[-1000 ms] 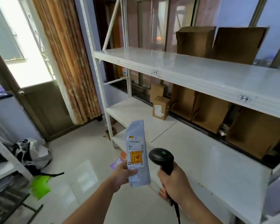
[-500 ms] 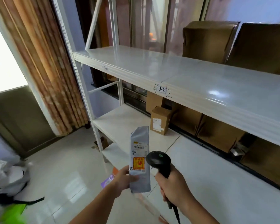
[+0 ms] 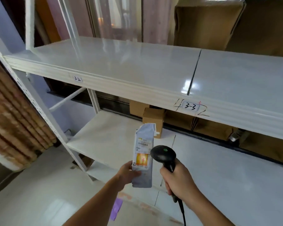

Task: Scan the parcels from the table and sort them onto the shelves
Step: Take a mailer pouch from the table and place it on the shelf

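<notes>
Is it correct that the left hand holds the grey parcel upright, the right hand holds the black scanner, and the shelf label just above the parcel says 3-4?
Not quite. The left hand does hold the grey parcel upright and the right hand the black scanner, but in the head view the shelf label reads 3-3, not 3-4.

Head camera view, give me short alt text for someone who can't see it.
A person's left hand holds a grey mailer upright beside a black scanner gripped in the right hand, in front of white shelves. The shelf edge bears labels 3-2 and 3-3; cardboard boxes sit on the lower shelf.
</notes>
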A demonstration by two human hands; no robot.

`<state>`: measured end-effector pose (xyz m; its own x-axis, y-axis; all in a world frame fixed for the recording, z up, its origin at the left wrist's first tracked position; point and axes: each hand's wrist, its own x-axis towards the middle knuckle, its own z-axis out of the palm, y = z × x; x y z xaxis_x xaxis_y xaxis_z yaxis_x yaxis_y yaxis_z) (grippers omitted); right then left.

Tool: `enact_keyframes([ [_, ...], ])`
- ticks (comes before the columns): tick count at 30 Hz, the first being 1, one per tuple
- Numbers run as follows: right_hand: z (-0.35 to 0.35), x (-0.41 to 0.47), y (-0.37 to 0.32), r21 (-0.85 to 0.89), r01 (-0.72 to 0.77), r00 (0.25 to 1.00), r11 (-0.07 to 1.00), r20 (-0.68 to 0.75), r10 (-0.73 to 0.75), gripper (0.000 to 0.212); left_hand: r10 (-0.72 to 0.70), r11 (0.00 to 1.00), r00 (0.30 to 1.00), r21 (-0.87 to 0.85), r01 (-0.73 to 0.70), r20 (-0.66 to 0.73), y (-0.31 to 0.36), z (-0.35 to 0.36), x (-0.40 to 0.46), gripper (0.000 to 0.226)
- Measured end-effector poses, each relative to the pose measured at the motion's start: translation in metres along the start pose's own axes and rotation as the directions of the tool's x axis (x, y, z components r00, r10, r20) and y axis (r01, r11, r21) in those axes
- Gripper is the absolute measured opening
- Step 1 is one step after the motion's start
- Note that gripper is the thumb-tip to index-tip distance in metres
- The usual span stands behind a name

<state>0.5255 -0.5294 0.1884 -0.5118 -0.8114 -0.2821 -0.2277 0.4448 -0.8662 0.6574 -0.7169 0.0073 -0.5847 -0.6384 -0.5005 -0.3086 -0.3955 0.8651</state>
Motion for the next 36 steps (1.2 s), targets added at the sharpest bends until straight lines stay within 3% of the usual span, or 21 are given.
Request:
enact_keyframes([
  [6, 0.003, 0.028, 0.003, -0.003, -0.074, 0.995, 0.997, -0.068, 0.074, 0.003, -0.09, 0.991, 0.995, 0.094, 0.094, -0.045, 0.005, -0.011, 0.056, 0.037],
  [13, -0.002, 0.057, 0.006, -0.007, -0.122, 0.986, 0.992, -0.115, 0.121, 0.003, -0.212, 0.949, 0.958, 0.192, 0.249, -0.193, -0.008, -0.011, 0.107, 0.03],
  [16, 0.001, 0.064, 0.005, 0.009, -0.152, 0.979, 0.988, -0.139, 0.151, 0.004, -0.272, 0.93, 0.942, 0.198, 0.31, -0.195, -0.002, -0.011, 0.119, 0.01],
  [21, 0.018, 0.078, 0.002, 0.032, -0.202, 0.965, 0.979, -0.163, 0.204, 0.01, -0.248, 0.926, 0.948, 0.24, 0.293, -0.199, 0.006, -0.015, 0.151, 0.019],
  [26, 0.044, 0.086, -0.003, 0.092, -0.243, 0.937, 0.966, -0.235, 0.258, 0.01, -0.196, 0.865, 0.965, 0.433, 0.253, -0.171, -0.01, -0.031, 0.193, 0.032],
  [31, 0.06, 0.075, -0.011, 0.15, -0.265, 0.909, 0.953, -0.29, 0.299, 0.006, -0.201, 0.7, 0.973, 0.678, 0.224, -0.114, 0.012, -0.036, 0.177, 0.037],
  [34, 0.058, 0.058, -0.018, 0.178, -0.269, 0.888, 0.946, -0.334, 0.316, 0.005, -0.049, 0.465, 0.999, 0.884, 0.033, -0.012, 0.037, -0.032, 0.165, 0.051],
  [36, 0.052, 0.042, -0.023, 0.199, -0.263, 0.871, 0.944, -0.372, 0.321, 0.005, 0.065, 0.293, 0.989, 0.945, -0.146, 0.133, 0.062, -0.017, 0.154, 0.059],
])
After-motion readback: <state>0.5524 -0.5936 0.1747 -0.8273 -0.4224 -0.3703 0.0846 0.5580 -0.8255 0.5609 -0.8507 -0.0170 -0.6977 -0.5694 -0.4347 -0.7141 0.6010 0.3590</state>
